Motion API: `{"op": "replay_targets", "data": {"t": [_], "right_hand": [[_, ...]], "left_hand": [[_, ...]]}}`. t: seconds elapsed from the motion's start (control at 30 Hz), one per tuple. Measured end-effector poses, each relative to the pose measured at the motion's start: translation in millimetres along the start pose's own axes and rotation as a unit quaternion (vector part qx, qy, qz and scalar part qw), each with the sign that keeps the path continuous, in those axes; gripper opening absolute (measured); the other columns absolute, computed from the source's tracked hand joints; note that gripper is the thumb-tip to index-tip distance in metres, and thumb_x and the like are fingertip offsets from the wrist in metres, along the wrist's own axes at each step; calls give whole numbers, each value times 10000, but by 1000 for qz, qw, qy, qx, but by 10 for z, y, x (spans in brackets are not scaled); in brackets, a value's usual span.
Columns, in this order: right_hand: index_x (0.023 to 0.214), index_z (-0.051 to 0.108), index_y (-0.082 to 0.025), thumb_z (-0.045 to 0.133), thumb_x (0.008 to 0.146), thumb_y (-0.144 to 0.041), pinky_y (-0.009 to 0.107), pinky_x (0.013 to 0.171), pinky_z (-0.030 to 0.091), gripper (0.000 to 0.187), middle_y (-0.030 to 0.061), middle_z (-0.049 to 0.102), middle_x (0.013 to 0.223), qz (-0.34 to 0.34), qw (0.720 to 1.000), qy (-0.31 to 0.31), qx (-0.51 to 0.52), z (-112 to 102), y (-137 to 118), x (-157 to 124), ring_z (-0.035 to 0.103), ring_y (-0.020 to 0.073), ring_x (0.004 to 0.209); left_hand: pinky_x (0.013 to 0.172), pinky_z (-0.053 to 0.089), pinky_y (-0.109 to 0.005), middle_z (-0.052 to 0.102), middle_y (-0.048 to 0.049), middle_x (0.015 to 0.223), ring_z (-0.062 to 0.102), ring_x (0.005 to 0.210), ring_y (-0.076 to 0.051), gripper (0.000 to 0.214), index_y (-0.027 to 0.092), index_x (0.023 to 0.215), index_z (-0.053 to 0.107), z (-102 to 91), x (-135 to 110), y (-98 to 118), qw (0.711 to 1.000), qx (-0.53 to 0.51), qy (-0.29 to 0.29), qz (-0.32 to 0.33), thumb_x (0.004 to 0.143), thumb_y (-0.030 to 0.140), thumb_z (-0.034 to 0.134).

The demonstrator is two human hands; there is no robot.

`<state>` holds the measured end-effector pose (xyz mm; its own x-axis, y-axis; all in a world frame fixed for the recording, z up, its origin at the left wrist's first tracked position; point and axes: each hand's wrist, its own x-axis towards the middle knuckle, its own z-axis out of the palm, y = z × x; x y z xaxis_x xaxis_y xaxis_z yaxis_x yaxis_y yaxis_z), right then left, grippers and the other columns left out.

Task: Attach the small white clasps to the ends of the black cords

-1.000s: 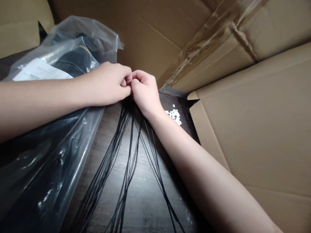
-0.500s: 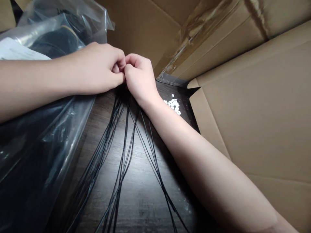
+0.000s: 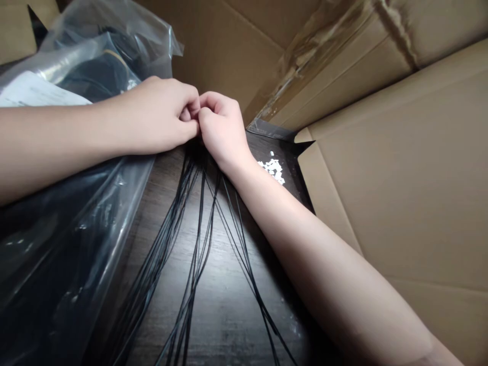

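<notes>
Black wires (image 3: 158,254), thin, numerous, in three loose groups: the thickest to the left, a second in the middle, a sparse third to the right; all spread toward the near edge of the view over a dark wood-grain tabletop (image 3: 224,315), and converge just below the two hands, where their far ends pass out of sight. Left hand (image 3: 163,114): fingers curled in, thumb and forefinger brought together at the tips. Right hand (image 3: 224,127): likewise curled, thumb against forefinger, fingertips meeting those of the left. What either pinch has hold of is hidden; cannot tell. Clear plastic bag (image 3: 80,244), large, creased, along the left side, passing beneath the left forearm; dark contents, not distinguishable in detail, with a tan band (image 3: 116,57) showing through the film at the far end. White printed paper (image 3: 41,91), at the bag's upper part, text illegible; whether inside or on top, cannot tell. White pieces (image 3: 273,168), small, in a loose pile just beyond the right forearm. Brown cardboard panels (image 3: 412,178), standing behind and to the right, with glossy packing tape (image 3: 301,66) along a seam.
</notes>
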<state>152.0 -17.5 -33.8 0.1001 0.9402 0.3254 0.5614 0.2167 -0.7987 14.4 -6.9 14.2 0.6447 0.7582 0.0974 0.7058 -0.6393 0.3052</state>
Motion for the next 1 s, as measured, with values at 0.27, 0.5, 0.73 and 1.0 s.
{"op": "replay_targets", "data": {"t": [0.27, 0.5, 0.73, 1.0], "right_hand": [[713, 604, -169, 405, 784, -63, 345, 889, 484, 236, -15, 562, 709, 10, 999, 20, 24, 8, 7, -25, 584, 156, 842], [744, 596, -179, 406, 792, -128, 325, 839, 499, 203, -2, 575, 728, 7, 1000, 20, 22, 17, 37, -35, 584, 155, 836], [753, 589, -183, 396, 783, -141, 312, 821, 484, 200, 1, 574, 744, 3, 1000, 12, 9, 9, 37, -40, 574, 151, 834], [716, 590, -182, 400, 750, -104, 327, 866, 468, 208, -10, 570, 721, 16, 999, 15, 31, 3, -1, -37, 561, 154, 833]], "left_hand": [[938, 444, -328, 695, -55, 948, 632, 950, -213, 363, 127, 1022, 665, 41, 13, -112, 999, -46, 4, 22, 824, 338, 446], [914, 498, -353, 674, -48, 824, 644, 975, -259, 218, 198, 897, 678, 80, 55, -135, 994, -109, 22, 11, 751, 296, 549], [893, 509, -355, 663, -46, 782, 650, 937, -251, 211, 193, 883, 669, 83, 55, -140, 995, -97, 27, 16, 755, 296, 535], [896, 506, -360, 668, -49, 783, 654, 949, -257, 212, 193, 874, 675, 77, 48, -133, 994, -101, 27, 20, 750, 282, 527]]}}
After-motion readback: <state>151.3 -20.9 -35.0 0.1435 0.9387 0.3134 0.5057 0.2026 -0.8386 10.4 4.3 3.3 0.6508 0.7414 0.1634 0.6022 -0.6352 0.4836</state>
